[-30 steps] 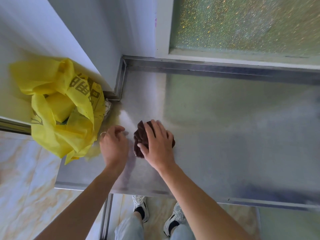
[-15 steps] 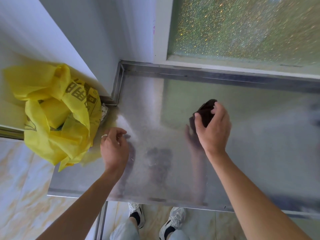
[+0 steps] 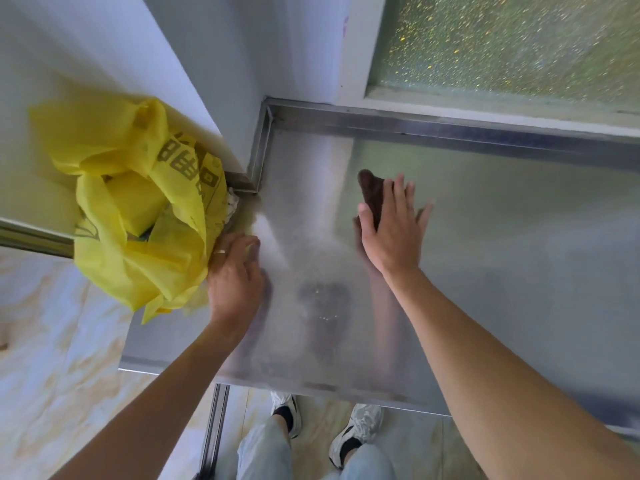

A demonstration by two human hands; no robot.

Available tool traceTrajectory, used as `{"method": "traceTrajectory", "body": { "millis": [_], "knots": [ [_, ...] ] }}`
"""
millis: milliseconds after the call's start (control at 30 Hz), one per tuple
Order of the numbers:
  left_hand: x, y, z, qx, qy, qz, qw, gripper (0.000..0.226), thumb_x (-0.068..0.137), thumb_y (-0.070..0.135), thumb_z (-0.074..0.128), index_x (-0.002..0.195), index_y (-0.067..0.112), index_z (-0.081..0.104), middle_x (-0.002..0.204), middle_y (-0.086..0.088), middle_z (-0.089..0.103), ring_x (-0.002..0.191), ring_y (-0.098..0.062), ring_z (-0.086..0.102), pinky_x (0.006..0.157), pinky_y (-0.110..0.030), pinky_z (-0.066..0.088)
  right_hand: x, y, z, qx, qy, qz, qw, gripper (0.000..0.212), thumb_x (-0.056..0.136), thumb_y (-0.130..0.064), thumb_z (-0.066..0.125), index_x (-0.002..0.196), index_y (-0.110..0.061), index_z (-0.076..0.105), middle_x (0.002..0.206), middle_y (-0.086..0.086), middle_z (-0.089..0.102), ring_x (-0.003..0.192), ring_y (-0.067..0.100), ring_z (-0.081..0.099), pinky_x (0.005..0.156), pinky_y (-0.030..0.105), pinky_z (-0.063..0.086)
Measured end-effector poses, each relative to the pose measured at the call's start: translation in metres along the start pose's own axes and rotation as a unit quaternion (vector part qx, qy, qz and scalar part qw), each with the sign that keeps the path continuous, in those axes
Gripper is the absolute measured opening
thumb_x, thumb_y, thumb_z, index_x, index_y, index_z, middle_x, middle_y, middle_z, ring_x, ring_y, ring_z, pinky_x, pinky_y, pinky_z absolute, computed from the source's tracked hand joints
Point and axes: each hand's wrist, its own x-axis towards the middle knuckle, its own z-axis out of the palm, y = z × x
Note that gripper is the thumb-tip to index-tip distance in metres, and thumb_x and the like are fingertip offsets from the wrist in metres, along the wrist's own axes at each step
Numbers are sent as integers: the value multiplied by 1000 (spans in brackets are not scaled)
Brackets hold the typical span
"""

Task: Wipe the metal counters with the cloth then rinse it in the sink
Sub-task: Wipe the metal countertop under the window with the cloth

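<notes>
A dark brown cloth (image 3: 371, 194) lies bunched on the metal counter (image 3: 502, 271), near its back left part. My right hand (image 3: 393, 226) lies flat on top of the cloth with straight, spread fingers, pressing it onto the steel; most of the cloth is hidden under the palm. My left hand (image 3: 235, 275) rests on the counter near its left edge, fingers curled loosely, holding nothing, beside the yellow bag. A ring shows on one finger. A damp smear marks the steel between my arms.
A crumpled yellow plastic bag (image 3: 138, 216) sits at the counter's left end against the white wall (image 3: 207, 64). A raised metal rim (image 3: 450, 128) runs along the back under a frosted window (image 3: 519, 46). Tiled floor and my shoes (image 3: 356, 431) show below the front edge.
My right hand swept the cloth from beside my left hand out to the right and back, then came a little leftward and flattened on it. My left hand stayed by the bag.
</notes>
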Motion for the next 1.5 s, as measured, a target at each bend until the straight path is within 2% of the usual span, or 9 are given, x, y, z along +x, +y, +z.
{"method": "traceTrajectory", "body": {
  "millis": [233,367,567,667,900,1000,1133,1267,1500],
  "knots": [
    [-27,-17,-22,40,-28,42,998,37,90,12,51,124,11,65,128,-12,67,100,-40,65,84,-45,55,-55,-84,34,26,-21,-137,990,58,106,-41,29,157,-15,38,170,3,25,159,25,15,126,60,10],
    [-41,-22,-28,50,-49,37,997,44,93,16,44,135,8,57,109,-17,72,80,-40,64,76,-43,49,-105,-134,53,65,-17,-215,974,53,104,-36,38,151,-14,48,165,3,37,156,28,24,123,61,16],
    [-54,-41,-34,35,-64,52,996,42,97,16,43,137,7,52,109,-18,69,88,-38,62,85,-44,48,-142,-141,61,50,-24,-233,971,56,104,-41,38,152,-13,46,164,4,37,157,27,23,122,65,15],
    [-60,-48,-30,48,-55,95,993,38,89,-1,57,126,6,57,121,-17,62,107,-39,60,96,-45,48,-154,-122,54,29,-17,-244,969,55,103,-41,39,149,-13,49,163,3,39,156,27,25,120,67,16],
    [-94,-1,-19,61,-38,177,982,42,77,-9,58,115,8,65,122,-16,60,109,-39,57,92,-48,48,-183,-49,36,38,54,-202,977,60,96,-19,61,153,-16,46,162,1,42,152,21,35,121,62,23],
    [-107,21,-10,45,-52,167,984,49,73,-13,67,116,11,67,125,-13,61,116,-35,57,95,-46,45,-191,-7,20,44,77,-174,981,57,97,-13,58,152,-25,48,158,1,47,151,22,38,119,62,25],
    [-121,43,5,40,-84,164,982,48,76,-6,70,119,17,66,128,-8,61,121,-32,57,97,-46,47,-202,64,1,13,102,-133,986,40,102,-12,52,141,-11,59,161,9,42,152,28,35,115,62,31],
    [-133,64,15,45,-121,178,975,49,76,-3,72,119,18,65,128,-9,62,122,-33,57,98,-47,46,-213,133,-20,-69,107,-78,989,39,105,-15,43,140,-7,56,167,12,29,156,29,26,119,55,23],
    [-148,93,29,34,-144,189,971,50,76,-4,71,122,14,64,129,-10,61,122,-33,55,100,-47,45,-222,220,-35,-24,186,4,982,36,105,-10,44,135,3,57,145,20,55,132,40,54,112,52,40]
  ]
}}
